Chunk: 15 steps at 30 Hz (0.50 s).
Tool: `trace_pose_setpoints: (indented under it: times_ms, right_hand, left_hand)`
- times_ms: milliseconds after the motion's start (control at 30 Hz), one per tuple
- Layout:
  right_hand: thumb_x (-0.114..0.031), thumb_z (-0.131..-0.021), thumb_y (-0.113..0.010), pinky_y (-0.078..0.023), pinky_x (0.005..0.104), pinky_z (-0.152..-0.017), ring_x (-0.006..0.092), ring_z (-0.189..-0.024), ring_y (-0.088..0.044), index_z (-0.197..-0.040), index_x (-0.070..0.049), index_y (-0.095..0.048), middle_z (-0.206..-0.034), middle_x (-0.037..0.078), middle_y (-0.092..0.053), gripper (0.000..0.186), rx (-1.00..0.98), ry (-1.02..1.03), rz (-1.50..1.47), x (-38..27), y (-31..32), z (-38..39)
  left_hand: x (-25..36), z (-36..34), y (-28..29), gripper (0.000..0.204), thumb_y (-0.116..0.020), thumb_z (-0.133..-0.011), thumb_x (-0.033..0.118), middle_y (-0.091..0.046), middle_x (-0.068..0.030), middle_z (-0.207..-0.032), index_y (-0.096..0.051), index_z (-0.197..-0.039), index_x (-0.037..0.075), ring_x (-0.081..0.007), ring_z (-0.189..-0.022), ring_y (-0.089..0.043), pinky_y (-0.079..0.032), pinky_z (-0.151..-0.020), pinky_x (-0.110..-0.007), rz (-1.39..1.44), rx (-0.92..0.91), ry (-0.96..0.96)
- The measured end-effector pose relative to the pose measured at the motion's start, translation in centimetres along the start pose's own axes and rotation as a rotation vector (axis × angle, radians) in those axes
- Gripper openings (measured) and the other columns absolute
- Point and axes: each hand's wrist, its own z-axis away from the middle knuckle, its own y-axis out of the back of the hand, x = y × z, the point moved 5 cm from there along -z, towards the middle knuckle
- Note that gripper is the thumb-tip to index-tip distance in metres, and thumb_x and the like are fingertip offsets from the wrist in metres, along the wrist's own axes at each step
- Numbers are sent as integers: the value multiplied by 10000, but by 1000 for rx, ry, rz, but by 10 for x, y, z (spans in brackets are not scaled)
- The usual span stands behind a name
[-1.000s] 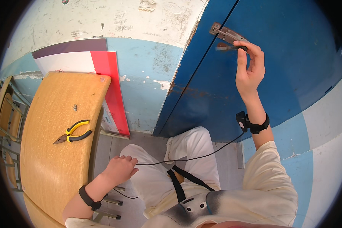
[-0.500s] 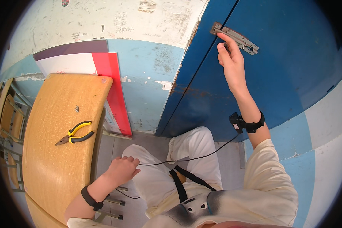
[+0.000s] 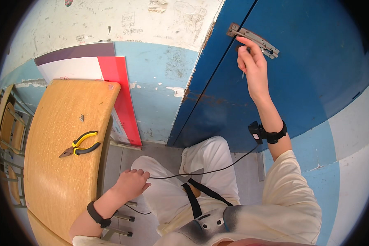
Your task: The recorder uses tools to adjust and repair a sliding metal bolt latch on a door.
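My right hand [image 3: 253, 67] holds a slim tool with a dark handle, its thin metal shaft [image 3: 243, 75] showing below the fingers. The index finger reaches up to the metal slide bolt [image 3: 270, 51] on the blue door [image 3: 307, 74]. Much of the tool is hidden by my fingers. Resting on my knee at the lower left, my left hand [image 3: 133, 180] has loosely bent fingers, with a black cable [image 3: 197, 172] running by it. Yellow-and-black pliers [image 3: 80, 144] and small metal bits [image 3: 82, 117] lie on the wooden desk [image 3: 49, 184] beside me.
Flat boards in red, white and purple [image 3: 127, 110] lean on the painted wall [image 3: 160, 65] behind the desk. Stacked wooden chairs or desks [image 3: 10, 123] stand at the far left. My legs [image 3: 205, 156] are folded on the grey floor [image 3: 250, 172] before the door.
My right hand has moved left and down along the bolt. The tool it holds has turned from lying sideways to pointing downward. My left hand stays in place.
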Motion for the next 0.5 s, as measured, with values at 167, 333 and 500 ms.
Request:
trace_pose_setpoints:
  times_ms: [167,333,500]
  right_hand:
    - [-228,-984,-490,-345,214,-599,54,-685,-386,-1035,-45,-646,-858,-24,-444,246,168,440,255,-35,7,1]
    - [-212,-944,-574,-407,214,-675,89,-726,-473,-987,-62,-667,-871,-11,-501,181,269,517,346,-57,23,0]
    - [-192,-916,-607,-433,234,-660,120,-774,-557,-971,-59,-670,-913,41,-610,157,290,638,441,-59,16,-2]
  left_hand:
    - [1,1,1,262,-626,-842,314,-637,-70,-865,-611,-1005,110,-257,-856,-634,-502,-757,-375,-3,10,-4]
    - [2,2,3,235,-637,-830,290,-627,-83,-818,-578,-895,72,-257,-807,-642,-503,-717,-379,7,74,-37]
    - [1,2,3,237,-637,-831,294,-628,-81,-819,-581,-898,73,-254,-808,-642,-504,-720,-377,9,68,-35]
